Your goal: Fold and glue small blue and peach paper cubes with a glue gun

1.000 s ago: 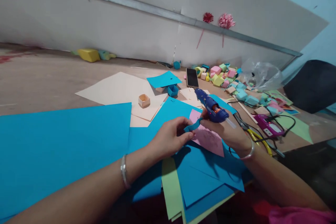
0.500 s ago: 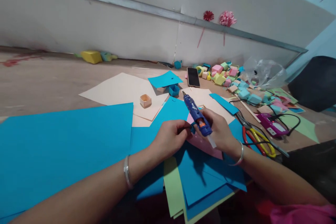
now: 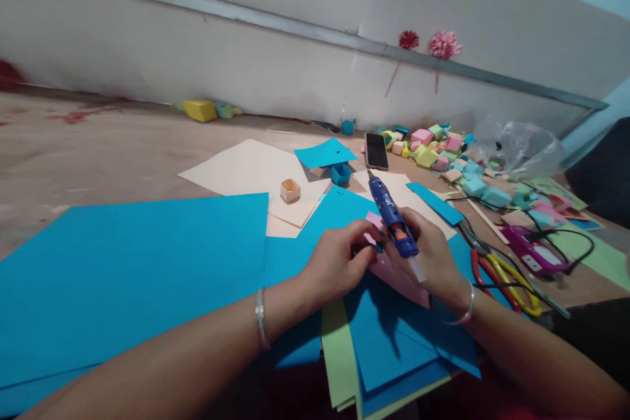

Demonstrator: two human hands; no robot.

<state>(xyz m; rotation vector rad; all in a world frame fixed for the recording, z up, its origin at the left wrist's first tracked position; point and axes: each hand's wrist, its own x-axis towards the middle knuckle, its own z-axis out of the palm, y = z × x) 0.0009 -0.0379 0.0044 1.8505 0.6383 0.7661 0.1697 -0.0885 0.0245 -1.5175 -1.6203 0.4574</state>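
Observation:
A blue hot glue gun (image 3: 388, 210) is gripped in my right hand (image 3: 436, 266), its nozzle pointing away from me and a clear glue stick out of its back. My left hand (image 3: 339, 261) pinches a small blue paper piece (image 3: 378, 247), mostly hidden behind the fingers, close beside the gun. The fingertips of both hands nearly meet there. Beneath them lies a pink paper sheet (image 3: 401, 281) on blue sheets (image 3: 394, 348). Beyond the hands stand a small open blue paper box (image 3: 340, 174) and a peach paper box (image 3: 290, 191).
Large blue sheets (image 3: 147, 262) cover the left. At the right lie pliers (image 3: 509, 275) with red and yellow handles and a magenta power strip (image 3: 534, 251) with black cords. Farther back are a phone (image 3: 377, 151), several coloured paper cubes (image 3: 426, 155) and a plastic bag (image 3: 522, 147).
The camera has turned a little left, so everything appears farther right. My left fingers have opened slightly around the blue piece, while the right hand keeps its grip on the glue gun.

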